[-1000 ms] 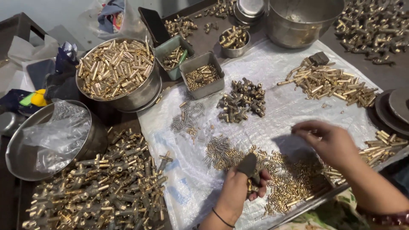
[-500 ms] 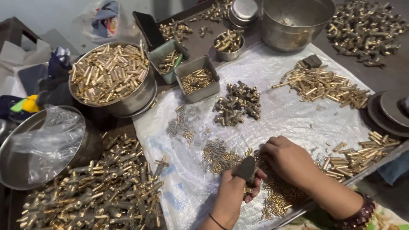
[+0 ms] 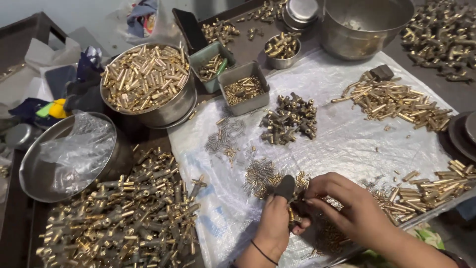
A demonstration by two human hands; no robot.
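Both hands now meet over the dark block

The right hand (image 3: 347, 208), out by the brass pile (image 3: 396, 101) a second ago, has come in beside the left hand (image 3: 275, 226); its fingers pinch small parts (too tiny to tell) against the block (image 3: 286, 187), gripped closed in the left.

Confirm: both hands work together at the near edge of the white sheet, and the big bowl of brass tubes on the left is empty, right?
Not empty: the head view shows the bowl heaped with brass tubes. The rest holds: left hand and right hand meet at the sheet's near edge.
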